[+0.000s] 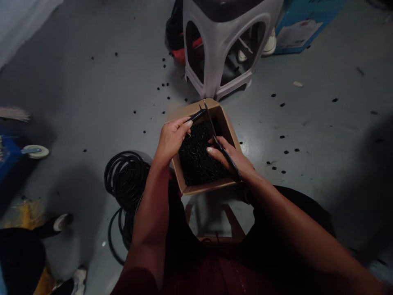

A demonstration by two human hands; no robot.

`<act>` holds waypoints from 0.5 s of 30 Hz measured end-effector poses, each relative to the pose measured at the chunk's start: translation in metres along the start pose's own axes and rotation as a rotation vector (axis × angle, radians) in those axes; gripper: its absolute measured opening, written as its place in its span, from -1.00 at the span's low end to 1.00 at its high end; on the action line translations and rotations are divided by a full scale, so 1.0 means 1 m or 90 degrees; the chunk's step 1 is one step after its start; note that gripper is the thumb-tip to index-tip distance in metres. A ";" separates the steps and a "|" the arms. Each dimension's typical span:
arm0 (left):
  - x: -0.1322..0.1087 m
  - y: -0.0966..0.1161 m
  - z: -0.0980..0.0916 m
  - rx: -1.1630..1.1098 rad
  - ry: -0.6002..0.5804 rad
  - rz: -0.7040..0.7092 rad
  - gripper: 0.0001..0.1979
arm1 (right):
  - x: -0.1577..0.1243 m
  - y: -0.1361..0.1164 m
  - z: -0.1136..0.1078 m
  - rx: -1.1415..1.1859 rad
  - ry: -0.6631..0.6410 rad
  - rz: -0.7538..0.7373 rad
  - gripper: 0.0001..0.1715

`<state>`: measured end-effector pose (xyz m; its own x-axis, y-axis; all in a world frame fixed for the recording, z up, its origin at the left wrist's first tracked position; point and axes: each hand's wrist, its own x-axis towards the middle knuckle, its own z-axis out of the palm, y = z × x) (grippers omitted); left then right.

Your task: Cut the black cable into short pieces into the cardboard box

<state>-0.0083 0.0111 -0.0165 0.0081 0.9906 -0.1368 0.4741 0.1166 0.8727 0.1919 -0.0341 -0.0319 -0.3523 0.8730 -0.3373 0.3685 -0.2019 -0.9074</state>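
My left hand [172, 139] grips a short length of black ribbed cable [197, 115], whose end points toward the blades above the box. My right hand [229, 155] holds a pair of long black-handled scissors [213, 130], with the open blades beside the cable end. Both hands are over an open cardboard box [227, 127], which is heaped with small black cable pieces [196, 155]. A coil of black cable [125, 176] lies on the floor left of my left arm, and its far end is hidden.
A white plastic stool [221, 49] stands beyond the box, near a blue carton [297, 28]. Black pieces [284, 151] are scattered over the grey floor. Another person's foot [63, 222] is at lower left, beside a blue wheeled cart [35, 151]. A wooden stand [215, 221] is under the box.
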 end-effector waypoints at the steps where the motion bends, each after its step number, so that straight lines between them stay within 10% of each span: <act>1: 0.000 0.001 0.001 -0.007 -0.006 -0.002 -0.68 | 0.000 -0.001 -0.001 0.002 -0.004 -0.003 -0.51; 15: -0.003 0.007 0.005 -0.050 -0.067 -0.038 -0.69 | -0.002 -0.005 -0.005 0.022 -0.030 -0.001 -0.52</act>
<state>-0.0004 0.0086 -0.0119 0.0759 0.9690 -0.2350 0.4061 0.1852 0.8949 0.1950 -0.0325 -0.0250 -0.3931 0.8514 -0.3473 0.3391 -0.2168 -0.9154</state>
